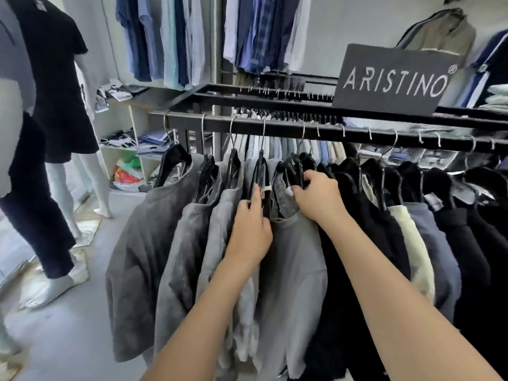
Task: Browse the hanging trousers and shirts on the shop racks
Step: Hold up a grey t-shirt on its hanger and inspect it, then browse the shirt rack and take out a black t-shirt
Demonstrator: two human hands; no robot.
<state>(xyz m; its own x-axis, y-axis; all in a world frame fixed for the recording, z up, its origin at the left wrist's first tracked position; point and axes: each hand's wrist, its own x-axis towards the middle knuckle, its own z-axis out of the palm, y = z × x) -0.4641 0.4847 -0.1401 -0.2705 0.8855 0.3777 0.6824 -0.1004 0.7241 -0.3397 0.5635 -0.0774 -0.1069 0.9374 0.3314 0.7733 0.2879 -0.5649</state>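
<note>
Presently both hands work mid-rail under the brand sign: left hand presses a black hanger aside, right hand grips a grey shirt's collar, leaving the dark garments and wall shirts seemingly unbrowsed.

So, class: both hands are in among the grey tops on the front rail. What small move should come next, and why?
Probably spread the hands apart: the left hand presses a black hanger leftward and the right hand grips the next hanger, so widening the gap would expose the grey top between them.
</note>
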